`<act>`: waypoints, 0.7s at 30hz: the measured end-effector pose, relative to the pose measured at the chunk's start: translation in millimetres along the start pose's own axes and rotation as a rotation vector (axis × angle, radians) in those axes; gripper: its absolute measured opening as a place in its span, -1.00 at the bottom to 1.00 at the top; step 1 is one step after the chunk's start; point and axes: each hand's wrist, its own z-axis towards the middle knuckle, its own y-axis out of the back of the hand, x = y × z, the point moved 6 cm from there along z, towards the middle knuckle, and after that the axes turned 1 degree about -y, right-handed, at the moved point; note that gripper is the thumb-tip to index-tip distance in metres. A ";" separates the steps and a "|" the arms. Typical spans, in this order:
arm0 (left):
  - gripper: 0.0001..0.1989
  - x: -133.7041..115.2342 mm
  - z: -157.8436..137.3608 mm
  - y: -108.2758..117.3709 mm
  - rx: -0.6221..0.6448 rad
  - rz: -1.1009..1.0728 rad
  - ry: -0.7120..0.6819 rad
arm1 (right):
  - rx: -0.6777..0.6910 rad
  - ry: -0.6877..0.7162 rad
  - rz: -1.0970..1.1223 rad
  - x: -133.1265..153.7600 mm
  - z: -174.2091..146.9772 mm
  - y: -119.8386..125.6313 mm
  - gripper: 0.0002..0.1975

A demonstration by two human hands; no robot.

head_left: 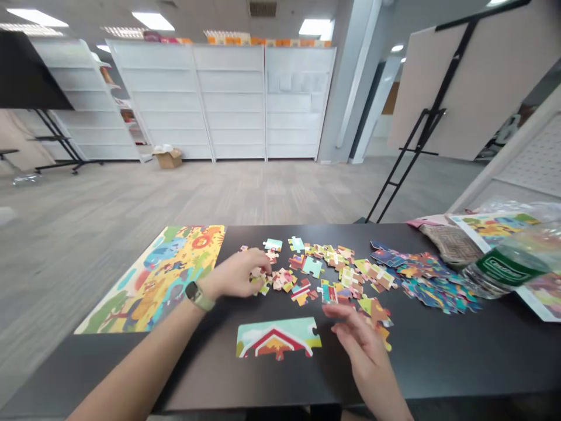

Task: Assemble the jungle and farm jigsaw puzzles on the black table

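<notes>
Loose jigsaw puzzle pieces lie scattered over the middle of a black table. My left hand, with a watch on the wrist, reaches over the left side of them; its fingers are curved and apart, close to a few pink and green pieces. Whether its fingertips touch any is unclear. My right hand hovers at the near right edge of the pieces, fingers apart and holding nothing, beside a joined puzzle strip. That strip shows a red and white roof under a pale blue sky.
A finished-looking animal picture sheet lies at the table's left. To the right are a heap of dark blue pieces, a plastic bottle on its side and a patterned pouch. An easel stands beyond the table.
</notes>
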 end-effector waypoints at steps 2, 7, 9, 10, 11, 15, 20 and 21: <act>-0.61 -9.3 3.3 -17.5 0.035 -0.012 -0.076 | 0.029 0.014 -0.065 -1.9 1.2 -1.5 -0.71; -0.66 -12.1 9.1 -45.6 0.088 0.004 -0.080 | 0.031 0.061 -0.183 -2.1 0.4 -5.5 -0.70; -0.74 -6.1 8.2 -43.4 0.078 -0.006 -0.057 | 0.027 0.075 -0.235 2.0 2.2 -6.4 -0.70; -0.76 -2.5 7.2 -40.7 0.072 -0.010 -0.049 | 0.019 0.091 -0.275 5.8 5.1 -6.0 -0.69; -0.77 1.4 6.1 -37.7 0.069 -0.010 -0.043 | 0.010 0.120 -0.323 11.0 9.5 -5.2 -0.67; -0.79 17.4 2.1 -29.1 0.056 0.024 0.011 | 0.141 0.313 -0.514 37.3 40.1 -11.2 -0.58; -0.80 22.1 0.8 -27.4 0.026 0.058 0.053 | 0.441 0.298 -0.618 41.6 80.5 -31.2 -0.48; -0.81 20.3 1.0 -27.3 0.024 0.061 0.047 | 0.454 0.276 -0.629 39.8 86.4 -33.4 -0.48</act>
